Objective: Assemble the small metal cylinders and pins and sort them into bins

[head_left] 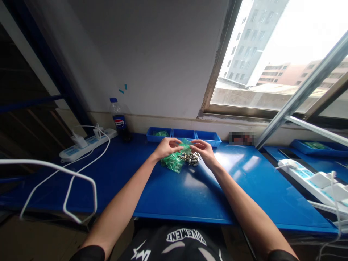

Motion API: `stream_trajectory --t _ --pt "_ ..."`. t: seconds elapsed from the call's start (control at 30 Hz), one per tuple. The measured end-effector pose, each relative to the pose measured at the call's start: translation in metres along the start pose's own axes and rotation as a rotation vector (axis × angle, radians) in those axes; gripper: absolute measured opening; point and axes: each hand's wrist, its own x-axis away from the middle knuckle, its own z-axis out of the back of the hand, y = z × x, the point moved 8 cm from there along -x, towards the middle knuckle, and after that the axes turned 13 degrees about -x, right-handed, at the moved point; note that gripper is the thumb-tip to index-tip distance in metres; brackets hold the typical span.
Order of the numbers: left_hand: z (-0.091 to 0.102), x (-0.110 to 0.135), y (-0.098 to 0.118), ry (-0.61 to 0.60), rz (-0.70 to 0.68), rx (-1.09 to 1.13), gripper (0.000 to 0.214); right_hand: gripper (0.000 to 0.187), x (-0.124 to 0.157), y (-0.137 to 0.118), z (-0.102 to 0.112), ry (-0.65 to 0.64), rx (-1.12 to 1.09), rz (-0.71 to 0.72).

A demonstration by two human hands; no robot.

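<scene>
Between my two hands is a small clear-green plastic bag (186, 143), raised just above the blue table. My left hand (166, 147) pinches its left side with thumb and fingers. On the opposite side, my right hand (204, 149) grips the bag in the same way. A heap of similar green bags (173, 165) lies below my left hand. Next to it, under the right hand, is a pile of small metal pieces (193, 160), silver and brass-coloured; their exact kind is too small to make out.
Three joined blue trays (183, 135) stand behind my hands, the left one holding green bags. A cola bottle (119, 121) and a power strip (89, 145) are at the left. Another power strip (307, 179) lies right, beyond a slanted metal bar (301, 87). White cables cross the left side.
</scene>
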Motion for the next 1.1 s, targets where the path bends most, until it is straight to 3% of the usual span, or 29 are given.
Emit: stream_trajectory --t 0.1,0.17,0.23,0.37,0.43,0.5,0.57,0.67,0.77,0.87,1.1 --pt "-0.006 0.003 0.002 -0.11 0.021 -0.022 0.037 0.05 0.0 -0.001 0.002 0.01 -0.03 -0.01" --pt "-0.003 0.003 0.001 -0.087 0.042 0.03 0.035 0.051 0.0 0.001 0.003 0.02 -0.048 -0.029" --pt "0.008 0.0 -0.005 0.031 0.089 0.131 0.036 0.051 -0.001 0.003 0.006 0.046 -0.058 -0.046" --pt "0.04 -0.001 -0.029 0.398 0.188 0.443 0.036 0.049 -0.002 0.009 0.015 0.105 -0.062 -0.073" --pt "0.048 -0.001 -0.039 0.444 0.232 0.481 0.036 0.049 -0.003 0.012 0.019 0.12 -0.064 -0.078" --pt "0.053 0.0 -0.042 0.4 0.263 0.312 0.038 0.048 -0.004 0.014 0.021 0.125 -0.063 -0.08" --pt "0.056 0.001 -0.035 0.297 0.214 0.0 0.038 0.048 -0.004 0.015 0.021 0.126 -0.063 -0.085" --pt "0.042 0.004 -0.016 0.003 0.014 -0.411 0.036 0.048 -0.004 0.016 0.022 0.132 -0.06 -0.091" --pt "0.027 0.011 -0.009 -0.218 -0.077 -0.553 0.045 0.048 -0.004 0.016 0.021 0.138 -0.055 -0.099" --pt "0.024 0.011 -0.01 -0.236 -0.071 -0.54 0.049 0.047 -0.004 0.016 0.021 0.141 -0.054 -0.106" --pt "0.028 0.006 -0.01 -0.166 -0.063 -0.392 0.03 0.048 -0.004 0.014 0.018 0.127 -0.017 -0.1"
